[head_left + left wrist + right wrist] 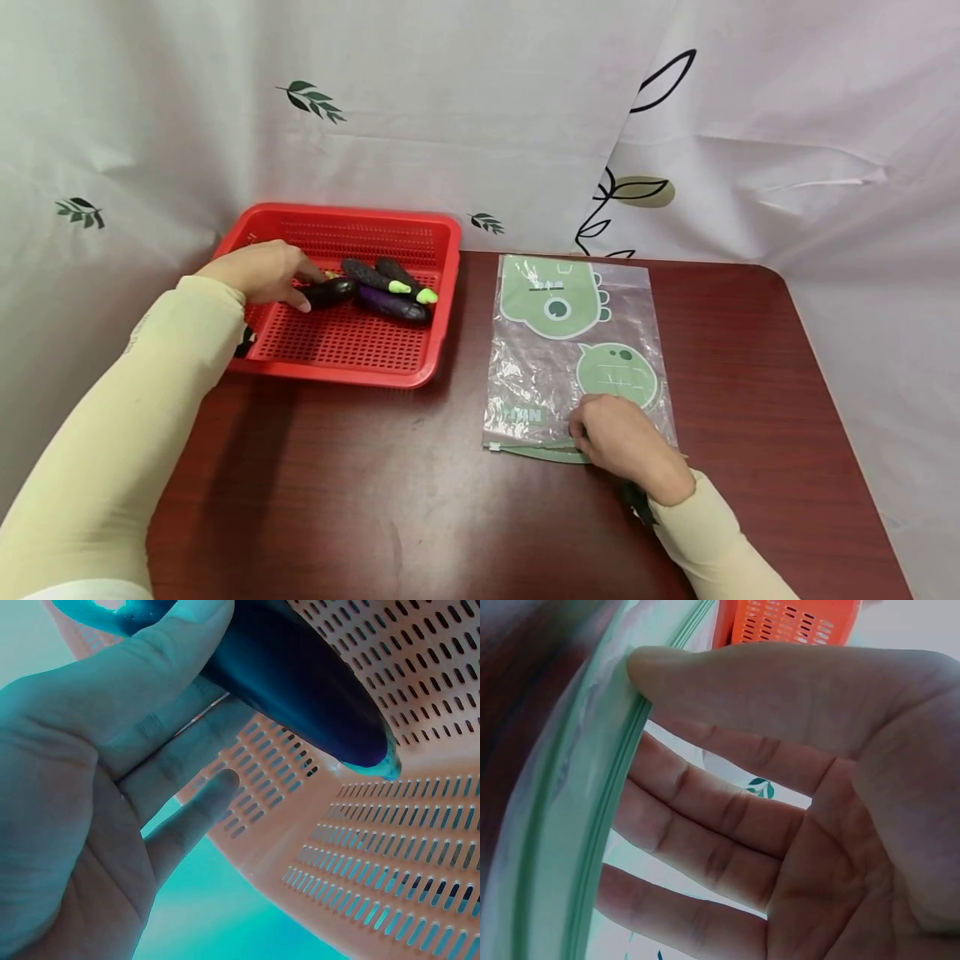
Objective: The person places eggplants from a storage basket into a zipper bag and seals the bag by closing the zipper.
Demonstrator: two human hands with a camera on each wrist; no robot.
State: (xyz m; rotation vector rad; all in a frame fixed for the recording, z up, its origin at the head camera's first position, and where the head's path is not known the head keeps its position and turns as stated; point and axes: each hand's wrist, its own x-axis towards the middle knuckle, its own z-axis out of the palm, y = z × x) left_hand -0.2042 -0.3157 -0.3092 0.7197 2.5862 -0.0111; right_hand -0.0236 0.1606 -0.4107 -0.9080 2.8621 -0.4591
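In the head view my left hand (262, 268) reaches into a red perforated basket (330, 372) and holds a glossy dark eggplant (332, 293). The left wrist view shows this eggplant (300, 682) between thumb and fingers, its rounded end pointing away from the palm. My right hand (622, 437) pinches the zip edge of a clear plastic zipper bag (525, 367) printed with green cartoon shapes. Up close in the right wrist view, the thumb presses on the green zip strip (592, 802) and the fingers lie behind it. The bag lies flat on the table.
Beside the held eggplant, the basket contains a purple eggplant (393, 305) and two dark long vegetables with bright green ends (375, 275). A white slider (493, 447) sits at the bag's near left corner. White patterned cloth (412, 125) hangs behind the brown table (360, 500).
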